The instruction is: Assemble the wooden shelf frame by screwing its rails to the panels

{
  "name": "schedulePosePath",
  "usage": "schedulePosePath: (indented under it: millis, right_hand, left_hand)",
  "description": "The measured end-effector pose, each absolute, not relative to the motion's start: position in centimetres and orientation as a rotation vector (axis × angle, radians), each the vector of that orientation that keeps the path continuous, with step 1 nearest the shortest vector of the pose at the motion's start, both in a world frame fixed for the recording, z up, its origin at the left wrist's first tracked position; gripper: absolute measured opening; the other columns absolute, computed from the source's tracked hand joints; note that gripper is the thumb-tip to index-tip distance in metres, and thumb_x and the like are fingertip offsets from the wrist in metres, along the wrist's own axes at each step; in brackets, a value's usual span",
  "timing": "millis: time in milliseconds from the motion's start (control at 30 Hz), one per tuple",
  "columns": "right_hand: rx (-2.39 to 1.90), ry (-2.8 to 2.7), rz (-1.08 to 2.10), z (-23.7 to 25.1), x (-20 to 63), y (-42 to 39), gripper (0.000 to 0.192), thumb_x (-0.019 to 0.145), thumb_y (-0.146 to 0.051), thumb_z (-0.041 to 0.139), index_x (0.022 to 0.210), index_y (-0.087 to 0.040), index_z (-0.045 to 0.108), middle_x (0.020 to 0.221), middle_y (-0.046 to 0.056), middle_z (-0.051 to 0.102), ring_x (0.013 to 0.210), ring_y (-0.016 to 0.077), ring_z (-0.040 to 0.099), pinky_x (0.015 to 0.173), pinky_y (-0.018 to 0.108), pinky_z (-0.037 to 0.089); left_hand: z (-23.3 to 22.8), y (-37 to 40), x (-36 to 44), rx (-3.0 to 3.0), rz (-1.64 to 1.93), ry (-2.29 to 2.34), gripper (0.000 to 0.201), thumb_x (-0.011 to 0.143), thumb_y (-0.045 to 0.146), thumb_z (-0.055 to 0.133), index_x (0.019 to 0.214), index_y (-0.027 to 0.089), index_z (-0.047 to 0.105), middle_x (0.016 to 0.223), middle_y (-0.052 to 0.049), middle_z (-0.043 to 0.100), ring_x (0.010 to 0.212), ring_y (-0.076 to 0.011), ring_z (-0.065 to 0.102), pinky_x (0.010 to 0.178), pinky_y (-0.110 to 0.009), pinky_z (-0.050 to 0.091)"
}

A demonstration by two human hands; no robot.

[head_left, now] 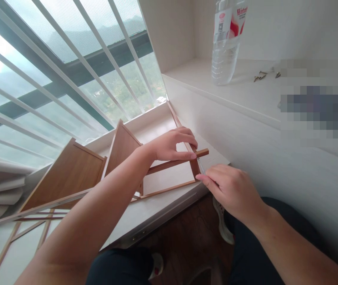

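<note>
Head view: brown wooden frame [169,164], slim, straight-edged

Tight quarters for the right grip [230,186]! A white panel [264,142] walls off its right, a dark trouser leg [247,253] sits below, and the left grip [176,142] with the wooden bar [169,164] beneath blocks the far left. Slanting wooden boards [123,148] crowd the left grip's left, but below both grips, over the floor [183,225], there's open room!
</note>
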State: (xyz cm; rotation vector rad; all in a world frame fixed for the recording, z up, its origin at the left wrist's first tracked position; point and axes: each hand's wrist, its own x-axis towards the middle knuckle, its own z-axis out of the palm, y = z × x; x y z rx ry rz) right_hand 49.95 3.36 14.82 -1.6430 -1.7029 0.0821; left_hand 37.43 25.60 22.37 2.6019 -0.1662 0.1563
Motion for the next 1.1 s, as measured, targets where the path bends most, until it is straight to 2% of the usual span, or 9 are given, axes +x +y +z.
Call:
schedulePosePath:
  millis: [133,267,400,567,700,800,933,1000,1100]
  right_hand:
    - [-1.568,-1.528,0.238,14.2,49.3,3.6,0.052,0.108,-0.047,0.045,0.067,-0.019,0.06,0.065,0.004,0.062,0.063,0.0163,0.054,0.066,0.032,0.035]
    - [-1.324,-1.028,0.79,13.4,47.8,3.7,0.057,0.102,-0.063,0.048,0.076,-0.019,0.073,0.061,0.005,0.065,0.059,0.0167,0.058,0.059,0.03,0.043]
    - [-0.848,-0.521,1.284,13.3,45.6,3.9,0.059,0.093,-0.073,0.057,0.087,-0.017,0.079,0.063,0.005,0.067,0.051,0.0141,0.054,0.044,0.025,0.039]
    - [-0.529,-0.31,1.491,13.9,44.4,4.1,0.049,0.089,-0.067,0.069,0.098,-0.02,0.081,0.073,0.006,0.073,0.055,0.0121,0.057,0.041,0.02,0.039]
    - [-0.518,-0.356,1.479,13.8,44.1,3.8,0.047,0.093,-0.064,0.064,0.102,-0.021,0.08,0.075,0.006,0.073,0.056,0.0129,0.056,0.041,0.021,0.038]
    - [-0.677,-0.609,1.411,13.5,44.5,3.3,0.053,0.098,-0.065,0.055,0.087,-0.019,0.076,0.072,0.006,0.069,0.058,0.0146,0.056,0.046,0.025,0.039]
    - [-1.093,-1.202,0.904,13.5,46.2,2.9,0.054,0.104,-0.052,0.053,0.061,-0.019,0.055,0.061,0.001,0.054,0.061,0.0136,0.049,0.061,0.029,0.037]
    - [-1.24,-1.344,0.631,13.7,47.3,3.0,0.051,0.104,-0.045,0.054,0.061,-0.02,0.045,0.06,-0.003,0.043,0.06,0.0124,0.042,0.062,0.03,0.033]
    - [-1.377,-1.393,0.424,13.9,48.7,3.4,0.046,0.105,-0.038,0.052,0.065,-0.022,0.038,0.062,-0.004,0.035,0.058,0.012,0.036,0.06,0.029,0.03]
  left_hand:
    - [22.4,25.6,37.4,2.609,0.16,-0.161,0.035,0.093,0.051,0.068,0.106,0.019,0.077,0.104,-0.013,0.073,0.102,-0.0268,0.064,0.098,-0.04,0.048]
    - [22.5,25.6,37.5,2.614,0.146,-0.143,0.036,0.093,0.052,0.067,0.105,0.02,0.077,0.104,-0.013,0.073,0.102,-0.0271,0.063,0.098,-0.041,0.048]
    - [22.6,25.6,37.5,2.621,0.125,-0.146,0.035,0.093,0.051,0.067,0.106,0.02,0.077,0.104,-0.013,0.073,0.102,-0.0269,0.063,0.098,-0.041,0.048]
    - [22.7,25.5,37.5,2.617,0.128,-0.142,0.035,0.093,0.051,0.067,0.107,0.02,0.077,0.105,-0.013,0.073,0.102,-0.0268,0.063,0.098,-0.041,0.047]
    - [22.6,25.6,37.5,2.625,0.126,-0.158,0.034,0.093,0.049,0.068,0.107,0.019,0.077,0.105,-0.013,0.072,0.101,-0.0263,0.063,0.098,-0.041,0.047]
    - [22.5,25.8,37.5,2.625,0.128,-0.157,0.035,0.093,0.05,0.068,0.107,0.019,0.076,0.105,-0.013,0.072,0.101,-0.0263,0.063,0.098,-0.041,0.047]
    - [22.4,25.7,37.5,2.614,0.138,-0.16,0.034,0.093,0.05,0.068,0.106,0.019,0.076,0.105,-0.013,0.072,0.102,-0.0264,0.063,0.099,-0.04,0.047]
    - [22.5,25.7,37.5,2.614,0.14,-0.16,0.034,0.093,0.05,0.068,0.106,0.019,0.077,0.105,-0.013,0.072,0.102,-0.0263,0.064,0.098,-0.039,0.047]
    - [22.6,25.6,37.5,2.617,0.138,-0.15,0.034,0.093,0.05,0.068,0.106,0.02,0.077,0.104,-0.013,0.072,0.102,-0.0263,0.064,0.098,-0.04,0.048]
